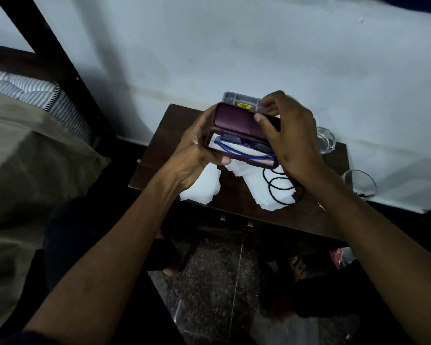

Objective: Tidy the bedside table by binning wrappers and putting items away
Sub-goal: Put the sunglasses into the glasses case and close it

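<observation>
Above the middle of the dark wooden tabletop (316, 215), the left hand (197, 155) cradles a maroon hard-shell glasses case (237, 120) holding blue-framed glasses (234, 149); the right hand (289, 143) has its fingers (264, 122) grasping the lid, likely to shut it. White crumpled wrappers (204, 188) wait beneath.

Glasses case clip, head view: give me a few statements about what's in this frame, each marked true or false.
1. Both hands hold the case. True: the left hand grips its left end and the right hand its lid.
2. The case is shut. False: it is partly open.
3. Blue-framed glasses lie inside it. True.
4. The black cable is in the left hand. False: it lies coiled on the table.
5. White wrappers lie on the table. True.
</observation>
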A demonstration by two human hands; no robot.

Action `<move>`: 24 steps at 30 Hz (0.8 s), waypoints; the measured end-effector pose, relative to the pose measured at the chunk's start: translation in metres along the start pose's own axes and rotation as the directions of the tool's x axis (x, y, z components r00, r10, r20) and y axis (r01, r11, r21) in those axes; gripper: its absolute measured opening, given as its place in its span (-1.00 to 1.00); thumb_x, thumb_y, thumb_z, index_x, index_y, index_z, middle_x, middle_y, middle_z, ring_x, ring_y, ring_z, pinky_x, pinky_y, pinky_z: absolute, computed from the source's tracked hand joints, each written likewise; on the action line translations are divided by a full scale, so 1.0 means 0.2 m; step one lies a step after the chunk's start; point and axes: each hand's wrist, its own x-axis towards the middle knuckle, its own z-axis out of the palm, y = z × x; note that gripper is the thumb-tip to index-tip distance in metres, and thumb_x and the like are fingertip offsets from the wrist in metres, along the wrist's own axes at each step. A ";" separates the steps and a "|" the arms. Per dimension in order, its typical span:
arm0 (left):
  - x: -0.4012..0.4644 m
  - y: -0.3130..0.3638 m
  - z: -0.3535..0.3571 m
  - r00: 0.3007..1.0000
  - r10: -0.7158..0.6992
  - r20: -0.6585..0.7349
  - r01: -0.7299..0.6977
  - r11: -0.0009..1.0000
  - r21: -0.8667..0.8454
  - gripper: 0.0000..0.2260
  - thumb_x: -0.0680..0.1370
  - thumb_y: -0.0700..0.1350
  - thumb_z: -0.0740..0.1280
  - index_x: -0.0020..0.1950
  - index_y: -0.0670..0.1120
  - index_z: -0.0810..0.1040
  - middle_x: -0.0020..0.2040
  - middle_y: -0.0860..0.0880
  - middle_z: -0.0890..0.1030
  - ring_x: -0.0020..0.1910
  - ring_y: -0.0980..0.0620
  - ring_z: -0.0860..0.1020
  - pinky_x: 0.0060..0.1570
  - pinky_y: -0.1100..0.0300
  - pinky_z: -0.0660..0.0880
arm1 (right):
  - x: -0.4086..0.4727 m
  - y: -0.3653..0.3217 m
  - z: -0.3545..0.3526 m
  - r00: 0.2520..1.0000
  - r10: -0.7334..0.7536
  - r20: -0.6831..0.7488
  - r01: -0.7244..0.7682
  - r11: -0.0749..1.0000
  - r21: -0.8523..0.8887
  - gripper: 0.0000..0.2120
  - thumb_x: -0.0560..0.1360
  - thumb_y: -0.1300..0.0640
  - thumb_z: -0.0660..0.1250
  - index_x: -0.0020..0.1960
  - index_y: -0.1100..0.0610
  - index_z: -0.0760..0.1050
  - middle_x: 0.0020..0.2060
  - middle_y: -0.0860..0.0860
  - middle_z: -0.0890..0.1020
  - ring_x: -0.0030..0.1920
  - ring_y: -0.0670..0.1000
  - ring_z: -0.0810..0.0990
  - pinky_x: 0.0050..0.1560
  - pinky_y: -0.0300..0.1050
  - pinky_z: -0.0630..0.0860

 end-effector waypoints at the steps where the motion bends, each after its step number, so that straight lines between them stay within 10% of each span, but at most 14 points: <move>1: 0.00 0.00 0.01 1.000 0.003 0.001 -0.003 1.000 -0.005 -0.04 0.28 -0.68 0.33 0.62 -0.09 0.35 0.38 -0.26 0.54 0.29 -0.13 0.60 0.09 -0.27 0.50 | 0.00 0.00 -0.01 0.998 -0.028 -0.050 0.023 0.993 -0.113 -0.80 0.61 0.05 0.38 0.20 0.09 0.54 0.09 0.01 0.63 0.10 0.05 0.60 0.12 0.08 0.55; 8: 0.01 0.00 0.00 0.996 0.034 -0.081 -0.033 0.999 0.013 -0.08 0.31 -0.67 0.32 0.60 -0.10 0.35 0.32 -0.16 0.60 0.26 -0.02 0.60 0.01 -0.10 0.59 | -0.12 -0.01 -0.02 0.924 -0.350 0.152 0.377 0.900 -0.219 -0.86 0.61 0.22 0.35 0.15 0.17 0.59 0.04 0.12 0.62 0.01 0.19 0.59 0.04 0.12 0.50; 13: 0.00 -0.01 0.02 0.994 0.003 -0.108 -0.004 1.000 -0.002 -0.02 0.32 -0.70 0.31 0.65 -0.04 0.29 0.28 -0.01 0.61 0.15 0.16 0.66 -0.01 -0.08 0.55 | -0.09 0.02 -0.01 0.955 -0.226 0.192 0.268 0.936 -0.228 -0.68 0.55 0.20 0.45 0.30 0.13 0.61 0.14 0.10 0.59 0.14 0.16 0.55 0.12 0.13 0.54; 24: 0.02 0.00 0.00 0.992 0.053 -0.113 -0.054 0.999 -0.005 -0.06 0.30 -0.68 0.32 0.61 -0.09 0.35 0.28 -0.13 0.63 0.22 -0.10 0.63 -0.03 -0.07 0.60 | -0.10 -0.02 -0.03 0.964 -0.157 0.216 0.162 0.987 -0.004 -0.86 0.57 0.15 0.45 0.13 0.08 0.63 0.08 0.00 0.60 0.05 0.02 0.62 0.09 0.01 0.59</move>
